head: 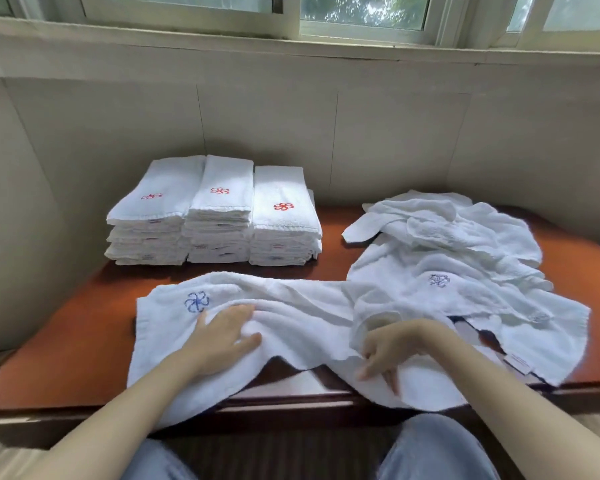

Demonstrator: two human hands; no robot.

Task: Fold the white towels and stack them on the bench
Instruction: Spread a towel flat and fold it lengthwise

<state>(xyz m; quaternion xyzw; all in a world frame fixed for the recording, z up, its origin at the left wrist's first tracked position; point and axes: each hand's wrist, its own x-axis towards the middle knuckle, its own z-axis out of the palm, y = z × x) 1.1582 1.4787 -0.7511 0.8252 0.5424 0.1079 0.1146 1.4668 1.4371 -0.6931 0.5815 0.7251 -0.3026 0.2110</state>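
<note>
Our left hand grips bunched towel on bench; our right hand pinches its near edge; stacks behind

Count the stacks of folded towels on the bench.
3, side by side at the back left: left stack, middle stack, right stack.
</note>
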